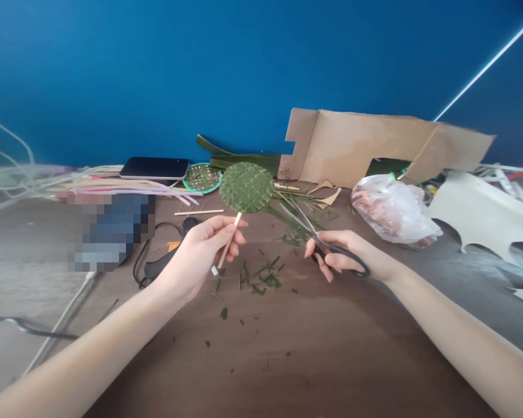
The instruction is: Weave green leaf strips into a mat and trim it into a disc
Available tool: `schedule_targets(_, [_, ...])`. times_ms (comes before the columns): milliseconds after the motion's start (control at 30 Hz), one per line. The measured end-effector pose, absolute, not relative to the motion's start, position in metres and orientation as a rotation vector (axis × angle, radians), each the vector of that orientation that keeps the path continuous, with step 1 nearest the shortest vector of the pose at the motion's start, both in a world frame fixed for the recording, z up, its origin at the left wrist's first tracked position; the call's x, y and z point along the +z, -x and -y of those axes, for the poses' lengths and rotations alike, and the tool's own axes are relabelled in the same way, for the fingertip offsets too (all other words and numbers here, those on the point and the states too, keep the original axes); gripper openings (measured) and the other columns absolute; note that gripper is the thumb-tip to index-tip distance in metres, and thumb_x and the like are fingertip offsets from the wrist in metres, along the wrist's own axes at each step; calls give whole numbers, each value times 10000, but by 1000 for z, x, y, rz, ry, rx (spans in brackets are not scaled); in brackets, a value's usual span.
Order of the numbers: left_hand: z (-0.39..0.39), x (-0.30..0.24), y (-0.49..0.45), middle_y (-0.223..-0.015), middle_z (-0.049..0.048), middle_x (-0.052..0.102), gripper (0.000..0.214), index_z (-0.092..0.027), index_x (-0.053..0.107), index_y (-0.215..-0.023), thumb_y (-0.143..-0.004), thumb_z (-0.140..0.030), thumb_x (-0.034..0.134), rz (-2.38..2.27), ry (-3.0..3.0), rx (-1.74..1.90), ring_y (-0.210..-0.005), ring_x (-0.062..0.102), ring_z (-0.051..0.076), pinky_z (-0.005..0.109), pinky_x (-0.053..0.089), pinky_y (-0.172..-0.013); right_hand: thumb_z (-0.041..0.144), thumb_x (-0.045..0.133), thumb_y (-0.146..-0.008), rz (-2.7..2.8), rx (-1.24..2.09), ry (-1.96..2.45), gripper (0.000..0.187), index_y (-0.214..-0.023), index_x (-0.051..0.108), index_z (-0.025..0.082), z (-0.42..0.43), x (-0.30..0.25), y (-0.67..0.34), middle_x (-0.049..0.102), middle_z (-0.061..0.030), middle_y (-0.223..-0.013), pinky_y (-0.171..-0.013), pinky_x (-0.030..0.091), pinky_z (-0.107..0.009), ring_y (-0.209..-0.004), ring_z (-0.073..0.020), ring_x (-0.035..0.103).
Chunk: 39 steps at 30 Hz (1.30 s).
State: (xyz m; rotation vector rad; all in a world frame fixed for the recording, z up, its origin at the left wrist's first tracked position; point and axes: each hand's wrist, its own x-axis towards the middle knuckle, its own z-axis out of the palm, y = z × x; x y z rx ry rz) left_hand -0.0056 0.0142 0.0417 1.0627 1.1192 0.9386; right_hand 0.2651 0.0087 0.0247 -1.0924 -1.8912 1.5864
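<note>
My left hand [213,247] is closed around the pale wooden stick of a small round hand fan [246,187] woven from green leaf strips. The fan's disc stands upright above my fingers. In my right hand [344,252] is a pair of scissors [316,233] with black handles, its blades parted and pointing up and away to the left. The scissors are to the right of the fan and apart from it. Below both hands, green leaf clippings [268,278] lie scattered on the brown table [244,371].
Behind the fan are a second woven disc with a teal rim [203,177], a phone [154,168] and long leaves [244,162]. Cut cardboard [344,142], a plastic bag [396,209] and a white sheet with cutouts [483,215] stand right. A glue gun [159,267] and cables lie left.
</note>
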Motion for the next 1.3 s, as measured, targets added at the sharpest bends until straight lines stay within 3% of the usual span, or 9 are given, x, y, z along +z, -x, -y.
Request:
schedule_targets(167, [-16,43,4,-673,-20,569,131,-135,607,-899,-808,-213,554,-1135,-1009,949,-508,493,54,169,372,-465,552,531,-808,1791,1653,953,479,-1027,531,127,-11,19,-266,567,-39,-736,-519,470,-234,-675,-180,656])
schedule_targets(367, [-13,43,4,-690,-20,575,151,-137,604,-919,-822,-234,542,-1122,-995,934,-533,507,54,162,390,-485,521,510,-836,1616,1858,835,464,-1090,516,133,-9,12,-260,583,-77,-834,-615,547,-290,-851,-230,659])
schedule_targets(633, [-17,36,8,-669,-12,567,178,-129,609,-909,-770,-237,582,-1093,-948,1004,-523,506,70,177,392,-477,570,470,-834,1309,2350,710,527,-1164,505,160,19,14,-220,581,-80,-887,-746,535,-369,-913,-229,639])
schedule_targets(767, [-18,37,10,-664,-17,557,164,-123,607,-896,-754,-203,585,-1099,-910,1085,-511,490,63,176,395,-479,565,417,-863,1067,2453,717,494,-1179,505,195,13,7,-203,559,-115,-1127,-885,470,-382,-1049,-210,585])
schedule_targets(900, [-14,42,9,-659,-15,558,140,-121,604,-881,-759,-179,566,-1076,-919,1108,-513,499,68,177,398,-475,531,494,-832,1071,2080,849,427,-1092,554,198,-27,-1,-202,608,-96,-1119,-987,390,-422,-1025,-199,598])
schedule_targets(1033, [-10,43,6,-655,-8,566,132,-121,601,-882,-776,-176,544,-1091,-921,1065,-522,511,77,186,409,-484,450,623,-771,1339,1295,969,344,-1005,598,199,-63,-2,-209,659,-49,-1016,-1084,262,-377,-1097,-193,551])
schedule_targets(1100, [-9,42,6,-654,-9,568,135,-123,599,-885,-778,-187,548,-1096,-917,1050,-530,517,80,193,420,-501,494,551,-811,1344,1233,904,368,-1017,596,193,-65,4,-213,661,-51,-993,-1067,295,-376,-1093,-192,555])
schedule_targets(1200, [-8,41,5,-654,-13,572,149,-127,600,-886,-764,-207,571,-1114,-913,1044,-537,521,80,195,422,-519,483,506,-845,1362,1631,828,357,-1065,554,207,-45,17,-220,644,-55,-967,-810,509,-353,-881,-185,645])
schedule_targets(1300, [-8,40,5,-659,-16,578,158,-130,597,-886,-754,-215,577,-1138,-910,1030,-554,531,81,198,422,-543,550,470,-837,1491,2406,644,474,-1156,502,201,-17,23,-225,600,-110,-1055,-622,557,-372,-859,-242,659])
